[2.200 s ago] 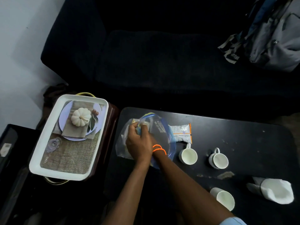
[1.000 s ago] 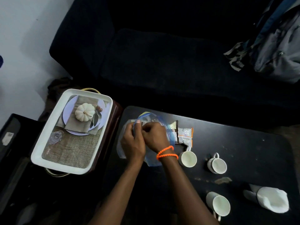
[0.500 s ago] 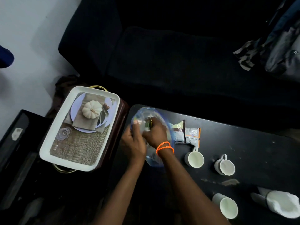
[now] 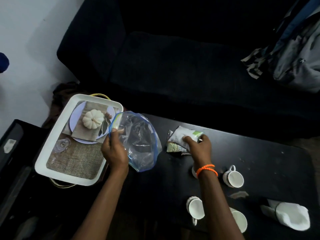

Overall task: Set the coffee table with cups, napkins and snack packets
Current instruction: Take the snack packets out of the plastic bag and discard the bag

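My left hand [image 4: 113, 149] pinches the rim of a clear zip bag [image 4: 138, 141] with a blue seal, held open above the left end of the black coffee table [image 4: 259, 163]. My right hand [image 4: 199, 146], with an orange bracelet, grips a white and green snack packet [image 4: 183, 135] on top of other snack packets [image 4: 174, 147] lying on the table. White cups stand on the table: one [image 4: 232, 177] right of my right wrist, two [image 4: 195, 207] near the front edge, partly behind my forearm. A white napkin bundle [image 4: 290, 216] lies at the front right.
A white tray [image 4: 57, 141] with a pumpkin picture sits on a stand left of the table. A dark sofa [image 4: 173, 66] runs behind the table, with a grey bag [image 4: 297, 54] at its right end. A dark box [image 4: 10, 144] is at far left.
My right hand has come out of the zip bag and moved right onto the snack packets with a packet in it. My left hand still holds the bag, now lifted and open.
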Motion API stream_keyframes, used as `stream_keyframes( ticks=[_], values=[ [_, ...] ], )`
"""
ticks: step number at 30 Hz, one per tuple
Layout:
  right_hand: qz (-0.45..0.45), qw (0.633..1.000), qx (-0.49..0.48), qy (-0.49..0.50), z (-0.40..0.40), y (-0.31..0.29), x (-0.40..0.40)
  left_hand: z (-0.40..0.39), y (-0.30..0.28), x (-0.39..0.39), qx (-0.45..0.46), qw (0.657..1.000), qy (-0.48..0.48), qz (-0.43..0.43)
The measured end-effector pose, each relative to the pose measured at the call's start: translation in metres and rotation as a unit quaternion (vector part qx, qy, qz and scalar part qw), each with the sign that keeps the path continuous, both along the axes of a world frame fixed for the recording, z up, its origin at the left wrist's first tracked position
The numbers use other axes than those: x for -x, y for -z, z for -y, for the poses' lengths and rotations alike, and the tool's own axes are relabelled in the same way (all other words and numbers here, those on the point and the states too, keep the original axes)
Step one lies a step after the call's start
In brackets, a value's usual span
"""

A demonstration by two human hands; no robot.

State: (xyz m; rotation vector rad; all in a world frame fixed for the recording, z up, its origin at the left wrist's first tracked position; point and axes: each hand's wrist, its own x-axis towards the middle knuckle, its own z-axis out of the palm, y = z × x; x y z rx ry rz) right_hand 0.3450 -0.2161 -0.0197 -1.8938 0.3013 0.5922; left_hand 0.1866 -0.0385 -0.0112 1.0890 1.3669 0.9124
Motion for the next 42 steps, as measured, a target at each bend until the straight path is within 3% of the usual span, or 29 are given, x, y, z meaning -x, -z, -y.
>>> stream_keyframes(
  ticks=[4,8,11,13,14,16,19,21,24,26,28,30,33,35,39,42],
  values=[
    [-0.031,0.996,0.026,-0.085,-0.016,0.03,0.001,0.002,-0.009,0.002,0.0,0.999,0.026,0.023],
    [0.017,0.997,0.035,-0.068,-0.009,0.022,0.011,0.011,-0.03,-0.008,0.036,0.994,0.085,0.058],
    [-0.109,0.97,-0.176,-0.131,0.003,0.012,0.017,0.025,-0.048,-0.025,0.12,0.972,0.165,0.116],
    [-0.237,0.889,-0.371,-0.125,0.012,0.001,0.02,0.041,-0.063,-0.047,0.247,0.921,0.219,0.205],
    [-0.274,0.853,-0.427,-0.121,0.015,-0.007,0.02,0.052,-0.07,-0.058,0.3,0.893,0.243,0.231],
    [-0.289,0.833,-0.453,-0.134,0.016,-0.021,0.016,0.077,-0.071,-0.074,0.295,0.879,0.329,0.177],
    [-0.217,0.86,-0.442,-0.134,0.028,-0.041,0.004,0.099,-0.07,-0.089,0.14,0.866,0.48,0.006],
    [-0.156,0.888,-0.42,-0.102,0.046,-0.051,-0.009,0.101,-0.075,-0.1,0.135,0.844,0.518,0.032],
    [-0.081,0.936,-0.342,0.0,0.074,-0.062,-0.028,0.109,-0.082,-0.114,0.144,0.874,0.451,0.108],
    [-0.063,0.945,-0.312,0.071,0.092,-0.07,-0.037,0.128,-0.08,-0.122,0.083,0.915,0.387,0.076],
    [-0.059,0.947,-0.292,0.119,0.119,-0.076,-0.047,0.156,-0.08,-0.133,0.025,0.917,0.397,0.01],
    [-0.024,0.96,-0.259,0.106,0.147,-0.08,-0.053,0.181,-0.081,-0.149,0.07,0.877,0.475,-0.012],
    [0.038,0.985,-0.169,0.013,0.186,-0.086,-0.057,0.223,-0.075,-0.171,0.213,0.793,0.57,0.038],
    [0.057,0.989,-0.132,-0.026,0.217,-0.089,-0.059,0.249,-0.069,-0.179,0.209,0.77,0.602,0.042],
    [0.045,0.988,-0.143,-0.041,0.294,-0.107,-0.054,0.301,-0.067,-0.196,0.134,0.797,0.589,0.013],
    [0.046,0.985,-0.161,0.052,0.359,-0.12,-0.041,0.341,-0.075,-0.211,0.066,0.825,0.559,-0.052]
  ],
)
